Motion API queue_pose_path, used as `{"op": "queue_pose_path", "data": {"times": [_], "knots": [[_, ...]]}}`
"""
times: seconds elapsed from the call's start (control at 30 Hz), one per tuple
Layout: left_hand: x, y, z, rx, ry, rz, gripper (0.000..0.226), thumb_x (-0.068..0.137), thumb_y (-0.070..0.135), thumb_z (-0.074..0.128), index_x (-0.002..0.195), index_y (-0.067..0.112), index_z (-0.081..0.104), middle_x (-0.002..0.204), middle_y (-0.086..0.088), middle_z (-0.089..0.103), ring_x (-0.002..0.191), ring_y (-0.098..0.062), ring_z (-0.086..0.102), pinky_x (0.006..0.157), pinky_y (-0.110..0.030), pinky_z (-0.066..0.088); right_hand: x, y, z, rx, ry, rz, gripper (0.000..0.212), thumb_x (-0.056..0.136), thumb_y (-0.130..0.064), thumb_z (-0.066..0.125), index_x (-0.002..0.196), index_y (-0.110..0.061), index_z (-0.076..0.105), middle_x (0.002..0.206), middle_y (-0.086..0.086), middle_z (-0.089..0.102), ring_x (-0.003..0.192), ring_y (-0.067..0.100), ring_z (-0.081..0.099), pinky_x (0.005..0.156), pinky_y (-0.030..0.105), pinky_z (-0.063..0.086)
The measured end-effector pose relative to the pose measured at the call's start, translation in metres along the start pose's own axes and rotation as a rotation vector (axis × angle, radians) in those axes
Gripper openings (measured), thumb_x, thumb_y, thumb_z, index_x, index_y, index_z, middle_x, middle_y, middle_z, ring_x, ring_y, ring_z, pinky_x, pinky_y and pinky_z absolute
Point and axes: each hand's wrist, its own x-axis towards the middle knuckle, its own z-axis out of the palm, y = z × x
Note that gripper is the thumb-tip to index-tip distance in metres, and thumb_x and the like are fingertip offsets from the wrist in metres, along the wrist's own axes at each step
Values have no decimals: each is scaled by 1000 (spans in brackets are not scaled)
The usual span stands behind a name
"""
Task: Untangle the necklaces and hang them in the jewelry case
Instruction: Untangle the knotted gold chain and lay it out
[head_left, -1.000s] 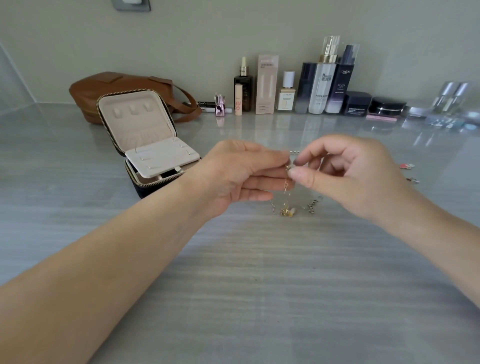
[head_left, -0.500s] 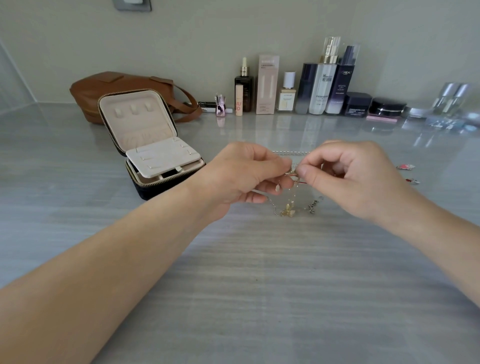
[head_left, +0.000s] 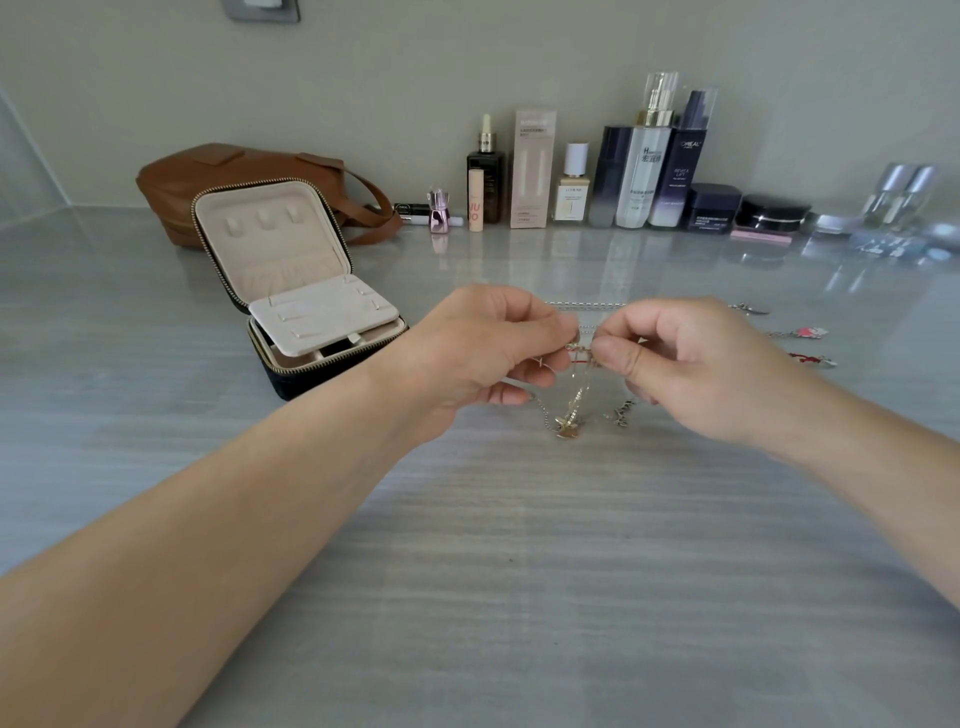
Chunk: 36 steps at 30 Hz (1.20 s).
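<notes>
A knot of thin gold and silver necklaces (head_left: 571, 402) hangs between my two hands just above the grey tabletop, a gold pendant touching the surface. My left hand (head_left: 483, 353) pinches the chains from the left, and my right hand (head_left: 691, 364) pinches them from the right, fingertips almost meeting. A silver chain (head_left: 584, 305) lies on the table behind my hands. The dark zip-up jewelry case (head_left: 291, 280) stands open at the left, its cream lid upright with three hooks and a cream insert tray raised.
A brown leather bag (head_left: 218, 182) lies behind the case. Several cosmetic bottles, boxes and jars (head_left: 623, 176) line the back wall. Small red and silver charms (head_left: 808, 343) lie on the table to the right of my right hand.
Both hands have sunk a little toward the table and drawn closer together on the chains. The silver chain behind them has come into view.
</notes>
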Motion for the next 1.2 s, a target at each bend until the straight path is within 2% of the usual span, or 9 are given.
{"op": "queue_pose_path", "data": {"times": [0.1,0.23,0.37,0.57,0.77,0.83,0.97,1.07,1.2], "knots": [[0,-1,0,30,-8,2,14,87,26,61,75,19,61,56,10,61,57,-6,56,59,-23,43,0,0,0,4,-11,21,26,92,-25,47,67,-27,51,50,-8,49,48,4,40,51,18,32],[1,-2,1,44,-15,2,11,87,24,61,77,20,63,56,10,61,58,-8,56,59,-24,43,0,-2,-1,30,-28,41,29,95,-24,42,66,-22,48,54,-6,45,46,2,39,48,15,33],[0,-1,1,68,-52,18,4,87,22,61,89,22,64,57,9,60,57,-8,56,60,-25,44,0,-3,-1,83,-4,83,28,95,-23,42,69,-18,50,52,-4,46,41,0,40,44,11,33],[-2,2,3,170,-109,31,11,85,21,63,75,23,65,56,12,62,57,-2,58,62,-23,47,0,-3,-1,111,17,122,28,95,-25,44,69,-19,53,53,-2,50,42,0,42,48,16,37],[-2,2,2,159,-59,36,8,82,19,68,75,21,63,67,8,65,61,-6,58,62,-23,45,0,-6,-4,348,-19,191,26,95,-21,45,74,-12,58,44,-10,55,40,1,43,44,13,35],[-3,3,1,147,-34,46,10,80,18,70,73,21,63,65,9,62,60,-6,57,61,-23,45,0,-6,-5,447,-34,226,24,95,-17,45,76,-9,57,45,-11,56,40,4,42,42,14,34],[-2,3,0,141,0,73,12,78,20,71,70,23,63,64,11,60,61,-4,57,61,-23,44,2,-5,-6,636,-27,309,23,92,-10,49,70,-7,56,60,0,62,41,9,41,40,19,29],[-2,4,-1,132,33,80,12,78,20,71,69,23,64,61,12,60,62,-5,56,60,-22,43,2,-4,-7,657,-25,331,25,91,-10,49,67,-9,54,57,2,56,38,9,36,38,18,25],[-2,5,-1,123,54,72,11,79,19,70,71,21,63,62,11,62,62,-4,57,58,-19,43,2,-2,-8,651,-47,341,27,92,-14,50,65,-11,50,48,-4,41,38,7,28,39,17,23]]}}
